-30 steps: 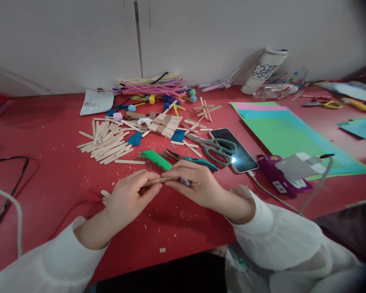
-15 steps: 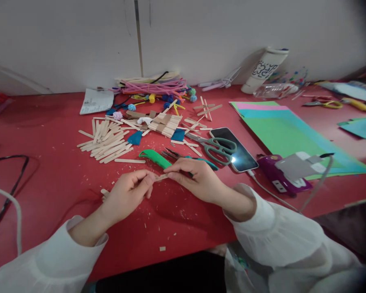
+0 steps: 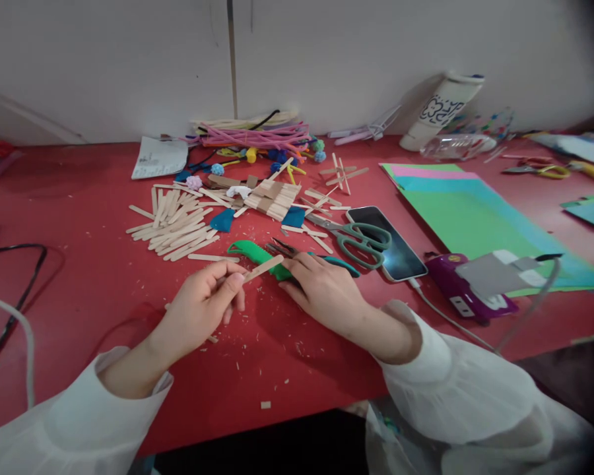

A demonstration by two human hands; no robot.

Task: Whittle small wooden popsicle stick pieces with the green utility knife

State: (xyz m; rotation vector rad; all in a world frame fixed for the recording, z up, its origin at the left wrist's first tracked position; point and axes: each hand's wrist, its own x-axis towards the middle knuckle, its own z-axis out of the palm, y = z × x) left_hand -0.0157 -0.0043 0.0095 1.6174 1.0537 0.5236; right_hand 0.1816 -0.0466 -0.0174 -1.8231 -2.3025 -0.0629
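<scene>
My left hand (image 3: 202,307) pinches a plain wooden craft stick (image 3: 263,268) between thumb and fingers, its free end pointing up and to the right. My right hand (image 3: 321,290) has left the stick. Its fingers lie curled over the right end of a green-handled cutter (image 3: 252,252) on the red table (image 3: 79,290). Small teal-handled pliers (image 3: 334,262) lie just beyond the right hand's knuckles. Wood shavings are scattered beneath both hands.
Behind are a pile of craft sticks (image 3: 175,227), a glued stick panel (image 3: 272,198), pipe cleaners (image 3: 255,137), green scissors (image 3: 359,239), a phone (image 3: 389,243), coloured paper sheets (image 3: 470,214) and a purple device with a cable (image 3: 468,290). Black and white cables (image 3: 10,310) lie at left.
My right hand let go of the stick and moved forward onto the green-handled cutter. My left hand keeps the stick alone and has tilted it upward.
</scene>
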